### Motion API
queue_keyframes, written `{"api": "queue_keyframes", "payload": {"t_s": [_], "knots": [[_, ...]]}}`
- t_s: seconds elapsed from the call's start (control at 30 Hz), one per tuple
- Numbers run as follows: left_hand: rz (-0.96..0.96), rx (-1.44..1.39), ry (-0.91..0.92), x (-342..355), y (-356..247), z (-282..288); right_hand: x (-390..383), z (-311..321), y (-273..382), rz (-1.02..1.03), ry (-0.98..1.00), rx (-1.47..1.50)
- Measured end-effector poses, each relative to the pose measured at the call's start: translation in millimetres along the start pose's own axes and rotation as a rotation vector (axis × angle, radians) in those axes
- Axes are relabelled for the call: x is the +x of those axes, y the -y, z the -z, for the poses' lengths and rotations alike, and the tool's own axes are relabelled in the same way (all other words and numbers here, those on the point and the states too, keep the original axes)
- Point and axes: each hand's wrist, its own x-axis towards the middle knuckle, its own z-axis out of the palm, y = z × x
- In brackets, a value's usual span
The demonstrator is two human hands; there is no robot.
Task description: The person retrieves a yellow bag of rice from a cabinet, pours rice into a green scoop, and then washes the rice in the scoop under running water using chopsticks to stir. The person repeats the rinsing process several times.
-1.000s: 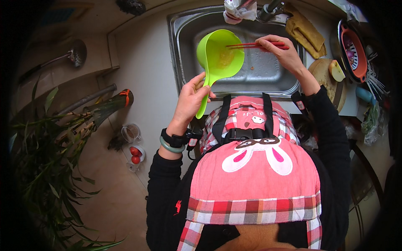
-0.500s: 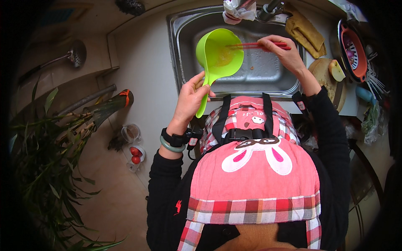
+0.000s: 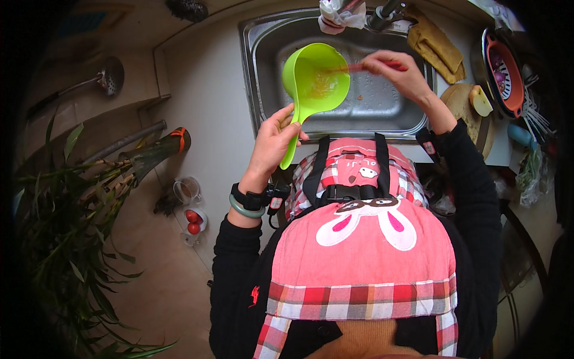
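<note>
My left hand [image 3: 277, 136] is closed round the handle of a lime-green water scoop [image 3: 292, 76], which is held tilted over the sink. Some yellowish, beaten-egg-like liquid [image 3: 323, 87] lies inside its bowl. In my right hand [image 3: 397, 72] are red chopsticks [image 3: 357, 67]; their far ends reach into the scoop and are smeared by motion. Below both hands is the stainless steel sink [image 3: 382, 127], with wet drops and a small brown scrap on its bottom.
A mustard cloth [image 3: 439, 51] lies along the sink's right edge. Beyond it are a round cutting board [image 3: 457, 107] with a cut pale piece [image 3: 480, 100] and a red colander [image 3: 508, 72]. A skimmer [image 3: 107, 78] rests at the left, and a leafy plant [image 3: 78, 239] stands lower left.
The chopsticks have moved within the scoop, and my right hand has shifted slightly left and turned. The scoop has moved very slightly right, still in my left hand.
</note>
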Motion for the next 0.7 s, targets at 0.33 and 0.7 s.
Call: {"api": "queue_keyframes", "payload": {"t_s": [0.33,0.7], "knots": [[0.023,0.0,0.005,1.0,-0.3,0.0,-4.5,3.0,-3.6,-0.176,0.216,0.206],[-0.001,0.005,0.014,-0.2,-0.7,-1.6,-5.7,5.2,2.7,-0.059,-0.04,0.036]]}}
